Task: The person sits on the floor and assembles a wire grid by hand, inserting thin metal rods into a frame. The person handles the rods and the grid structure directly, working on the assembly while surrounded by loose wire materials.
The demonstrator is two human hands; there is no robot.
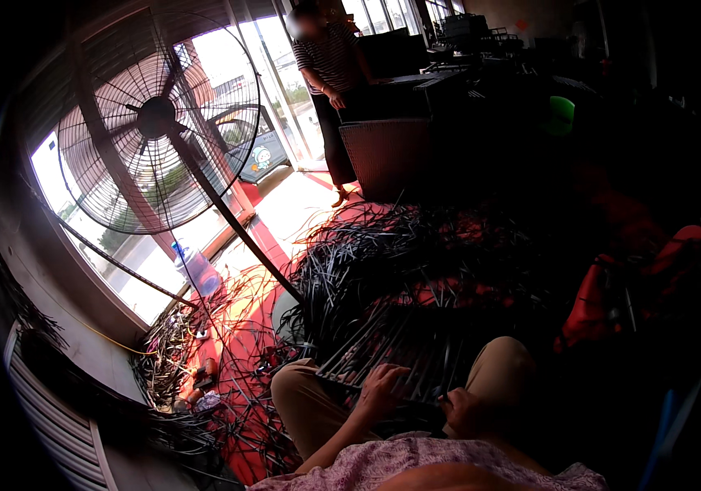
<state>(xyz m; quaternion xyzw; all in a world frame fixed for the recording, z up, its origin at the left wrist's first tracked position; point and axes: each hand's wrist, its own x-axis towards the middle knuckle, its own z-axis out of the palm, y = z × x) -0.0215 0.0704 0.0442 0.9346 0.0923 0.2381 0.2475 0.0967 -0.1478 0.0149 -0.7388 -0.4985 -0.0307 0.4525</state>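
Observation:
Between my knees rests a piece of weaving made of dark flat strips (403, 348), with loose strips fanning out from it. My left hand (380, 390) lies on its near left part, fingers stretched over the strips. To the right, my right hand (460, 411) is closed at the near edge of the weaving. Shadow hides whatever is in its fingers. A great tangle of long dark strips (342, 262) spreads over the red floor (240, 368) beyond my knees.
A large pedestal fan (156, 119) stands at the left by the bright doorway. Near it is a clear plastic water jug (197, 270). A person (330, 65) stands beside a woven box-shaped piece (387, 155). Red cloth (628, 282) lies at the right; much there is dark.

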